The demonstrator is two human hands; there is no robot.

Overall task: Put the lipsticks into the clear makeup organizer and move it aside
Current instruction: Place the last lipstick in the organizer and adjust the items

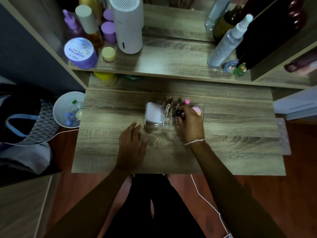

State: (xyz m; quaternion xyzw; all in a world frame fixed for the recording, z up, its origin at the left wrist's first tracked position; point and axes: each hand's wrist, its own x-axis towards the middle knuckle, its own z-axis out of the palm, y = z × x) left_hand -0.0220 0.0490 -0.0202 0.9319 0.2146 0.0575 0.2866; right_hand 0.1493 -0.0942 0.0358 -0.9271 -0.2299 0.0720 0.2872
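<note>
Two bare hands over wood-grain tabletop (231, 121). Right hand (191, 124) clasping dark lipstick tube (179, 114), positioned above middle compartments of clear plastic makeup organizer (154, 124) at table centre. Left hand (132, 145) unclenched, palm down, flat on tabletop just beside organizer's near-left corner. White box (154, 112) in left compartment; pink-capped tube (187, 101) upright at rear. Other contents blurred.

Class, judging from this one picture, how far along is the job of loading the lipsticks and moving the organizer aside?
Done: several lipsticks stand in the clear organizer. In hand: the right hand lowers a dark lipstick into it; the left hand rests flat on the table. Left: moving the organizer aside; it sits mid-table.
</note>
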